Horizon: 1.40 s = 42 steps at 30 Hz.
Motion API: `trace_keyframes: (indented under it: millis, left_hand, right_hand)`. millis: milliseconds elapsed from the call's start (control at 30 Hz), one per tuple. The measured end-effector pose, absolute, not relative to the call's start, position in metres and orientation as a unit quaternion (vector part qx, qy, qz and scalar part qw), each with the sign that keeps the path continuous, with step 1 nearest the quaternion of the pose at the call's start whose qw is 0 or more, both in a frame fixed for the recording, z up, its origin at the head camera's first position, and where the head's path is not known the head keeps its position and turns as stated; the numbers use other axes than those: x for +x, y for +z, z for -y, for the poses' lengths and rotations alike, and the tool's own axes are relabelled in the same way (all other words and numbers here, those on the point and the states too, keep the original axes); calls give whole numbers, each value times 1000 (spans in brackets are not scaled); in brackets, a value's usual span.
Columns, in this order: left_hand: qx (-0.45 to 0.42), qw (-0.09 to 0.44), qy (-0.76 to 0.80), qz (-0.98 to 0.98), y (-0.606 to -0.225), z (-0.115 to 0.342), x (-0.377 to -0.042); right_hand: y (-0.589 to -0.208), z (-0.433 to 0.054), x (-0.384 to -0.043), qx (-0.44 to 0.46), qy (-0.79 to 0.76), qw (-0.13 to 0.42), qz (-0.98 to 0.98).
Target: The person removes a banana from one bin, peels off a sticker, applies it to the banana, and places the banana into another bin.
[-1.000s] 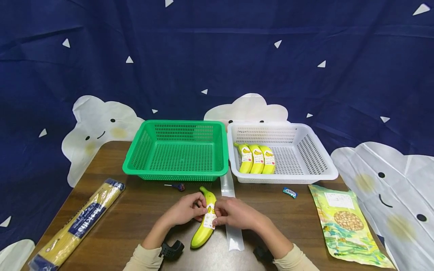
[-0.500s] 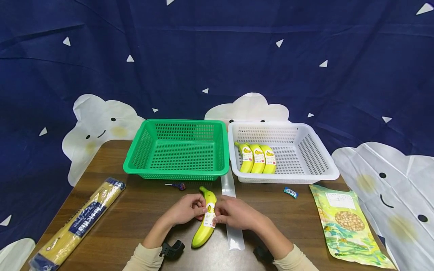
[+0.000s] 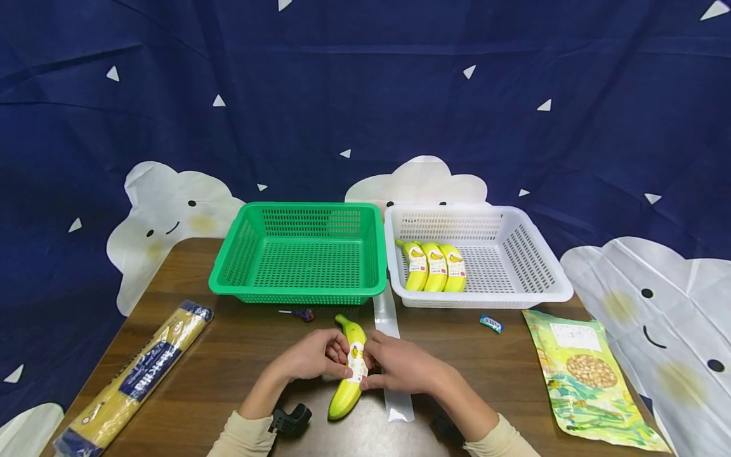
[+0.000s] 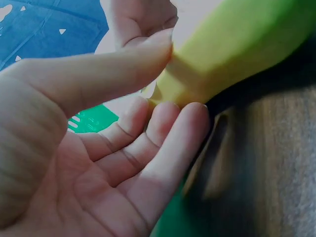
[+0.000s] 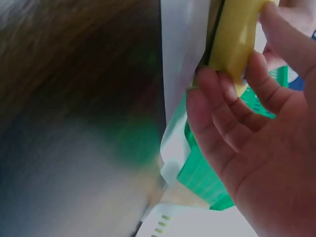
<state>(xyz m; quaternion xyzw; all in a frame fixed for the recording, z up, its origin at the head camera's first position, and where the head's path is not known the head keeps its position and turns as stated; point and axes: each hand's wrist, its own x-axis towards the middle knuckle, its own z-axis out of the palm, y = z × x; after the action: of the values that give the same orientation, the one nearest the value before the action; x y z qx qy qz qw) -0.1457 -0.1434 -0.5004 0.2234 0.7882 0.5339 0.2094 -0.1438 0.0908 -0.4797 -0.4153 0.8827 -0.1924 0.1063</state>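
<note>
A yellow banana with a greenish tint lies on the table in front of me, stem pointing away. Around its middle sits a white printed label. From the left, my left hand holds the banana, its thumb on the label and the fingertips at the side, as the left wrist view shows close up. On the opposite side my right hand grips it, thumb near the label's lower right edge. In the right wrist view, fingertips of that hand touch the banana's side.
Behind are a green basket and a white basket holding three labelled bananas. A clear strip lies right of the banana. Also around: lollipop, small blue-wrapped candy, spaghetti pack, green bag.
My left thumb has moved over onto the label, and the right fingers have spread a little. The banana's lower end has shifted slightly right.
</note>
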Motion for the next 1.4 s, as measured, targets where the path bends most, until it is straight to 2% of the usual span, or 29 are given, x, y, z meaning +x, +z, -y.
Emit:
trace_keyframes:
  millis: [367, 633, 933, 1133, 1300, 1400]
  left_hand:
    - [226, 226, 538, -780, -501, 145, -146]
    - [218, 235, 546, -774, -503, 145, -146]
    - [203, 234, 547, -778, -499, 144, -143]
    - [190, 219, 530, -797, -499, 144, -140]
    - [185, 215, 521, -805, -498, 144, -138]
    - [180, 211, 517, -810, -498, 143, -136]
  right_hand:
    - [-485, -88, -150, -419, -187, 71, -886]
    - [-485, -92, -158, -415, -221, 102, -877]
    - [-487, -84, -157, -298, -225, 65, -925]
    - [-483, -75, -153, -210, -229, 79, -947]
    - [-483, -73, -152, -174, -249, 87, -949]
    - [-483, -73, -152, -179, -251, 71, -949]
